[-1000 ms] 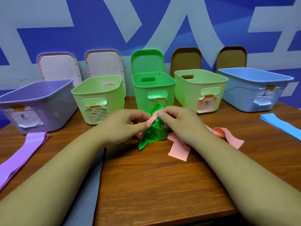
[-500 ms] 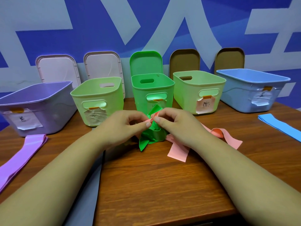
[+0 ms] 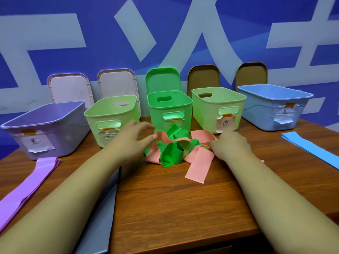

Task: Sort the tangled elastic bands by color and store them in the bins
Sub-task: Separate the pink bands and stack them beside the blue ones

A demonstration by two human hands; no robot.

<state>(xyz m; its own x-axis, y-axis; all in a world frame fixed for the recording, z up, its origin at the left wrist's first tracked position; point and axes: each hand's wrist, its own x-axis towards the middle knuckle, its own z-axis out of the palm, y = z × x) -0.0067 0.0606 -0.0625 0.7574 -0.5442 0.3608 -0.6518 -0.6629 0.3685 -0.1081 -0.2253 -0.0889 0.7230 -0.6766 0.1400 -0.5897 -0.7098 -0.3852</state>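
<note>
Tangle: pink band [image 3: 198, 165] and green band [image 3: 170, 153] knotted together, middle of the table [image 3: 174, 208], just in front of the green bin [image 3: 168, 107].
Left hand [image 3: 134, 142]: pinching a lifted pink strip at the tangle's left side.
Right hand [image 3: 233, 145]: knuckles up, fingers curled down onto the pink band; grip impossible to tell.
Purple band [image 3: 36, 171]: flat by the left edge.
Blue band [image 3: 311, 149]: flat by the right edge.

- We see handwritten paper labels [image 3: 37, 143] taped on the purple bin [image 3: 69, 136], the right pale green bin [image 3: 205, 114] and the blue bin [image 3: 260, 110]; the handwriting is too blurred to read.
- We cannot read the cropped white strokes [image 3: 135, 39] on the blue wall [image 3: 55, 8].
</note>
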